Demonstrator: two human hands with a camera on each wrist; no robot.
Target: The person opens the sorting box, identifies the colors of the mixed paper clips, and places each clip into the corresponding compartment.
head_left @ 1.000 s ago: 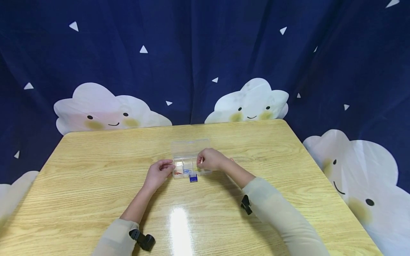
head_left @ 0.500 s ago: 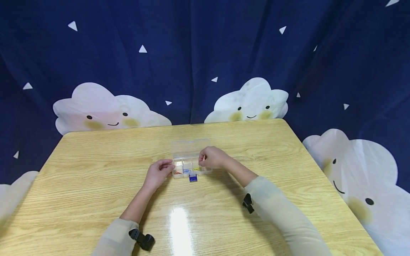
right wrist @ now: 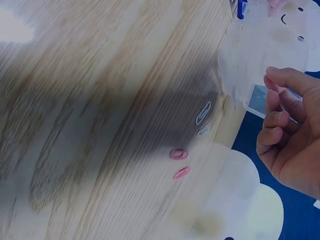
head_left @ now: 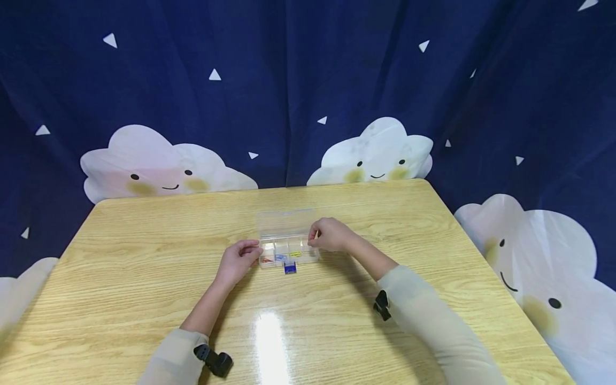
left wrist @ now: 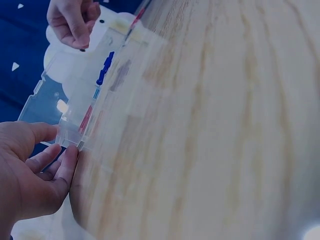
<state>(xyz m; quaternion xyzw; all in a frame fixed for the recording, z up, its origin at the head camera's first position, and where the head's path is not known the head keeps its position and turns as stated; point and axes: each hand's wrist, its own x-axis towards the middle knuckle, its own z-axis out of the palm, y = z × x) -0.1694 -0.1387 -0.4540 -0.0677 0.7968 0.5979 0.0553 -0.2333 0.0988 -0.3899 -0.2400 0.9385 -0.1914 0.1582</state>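
Note:
A clear plastic compartment box [head_left: 289,261] stands on the table with its lid [head_left: 286,222] swung back. Red paper clips [head_left: 267,261] lie in its leftmost compartment, blue ones [head_left: 281,258] beside them, and yellow ones [head_left: 295,254] further right. My left hand [head_left: 238,262] pinches the box's left end between thumb and fingers; the left wrist view shows the thumb [left wrist: 45,132] against the end wall. My right hand [head_left: 332,235] hovers over the box's right end, fingers loosely curled. Nothing shows between its fingertips in the right wrist view.
In the right wrist view, two white paper clips [right wrist: 203,113] and two pink paper clips [right wrist: 178,154] lie on the table beyond the box's right end. A blue latch [head_left: 290,268] sticks out at the box's front. A dark blue curtain [head_left: 289,96] hangs behind the table.
My right hand has moved right, from above the yellow clips' compartment to the box's right end, uncovering those clips. The left hand and the box have stayed in place.

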